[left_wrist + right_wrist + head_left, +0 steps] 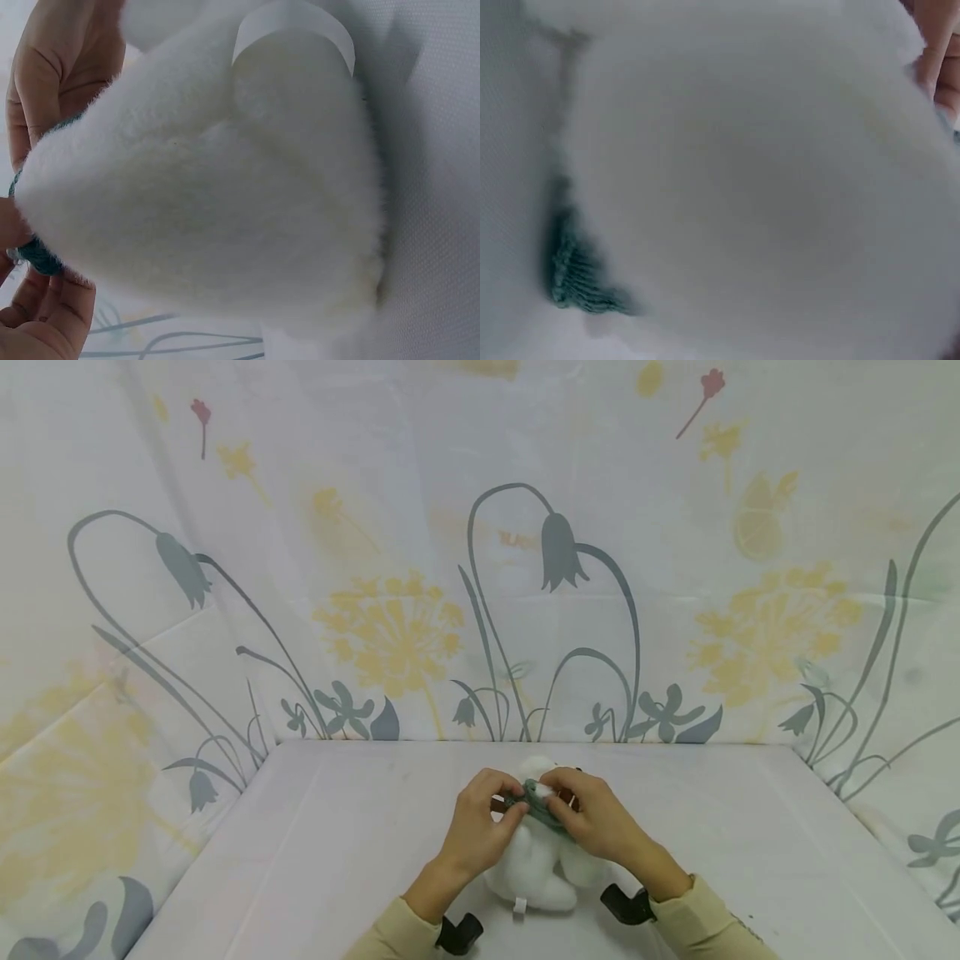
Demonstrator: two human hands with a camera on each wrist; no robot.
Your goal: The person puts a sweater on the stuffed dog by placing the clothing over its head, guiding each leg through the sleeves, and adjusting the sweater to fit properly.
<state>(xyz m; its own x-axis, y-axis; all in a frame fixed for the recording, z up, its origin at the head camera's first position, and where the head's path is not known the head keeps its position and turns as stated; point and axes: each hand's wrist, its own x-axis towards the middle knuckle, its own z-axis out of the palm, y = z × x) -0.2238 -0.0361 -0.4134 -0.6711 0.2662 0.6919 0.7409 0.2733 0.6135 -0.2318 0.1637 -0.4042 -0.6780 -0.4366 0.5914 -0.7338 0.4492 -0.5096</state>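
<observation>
A white fluffy plush toy [528, 872] lies on the table, a green knitted scarf [553, 820] around its neck. My left hand [476, 822] pinches the scarf at its left side between thumb and fingers. From the right, my right hand [600, 818] pinches the scarf close by. Fur fills most of the left wrist view, where a bit of green knit [41, 259] shows between the hands. In the right wrist view, a ribbed scarf end [581, 281] hangs beside the blurred white body. Both hands partly hide the toy's head.
A small white tag [519, 907] sticks out from the toy's lower edge. Black wrist-worn pieces [628, 904] sit at both cuffs. The white tabletop [360, 827] meets a flower-printed cloth [405, 527] at the back and sides.
</observation>
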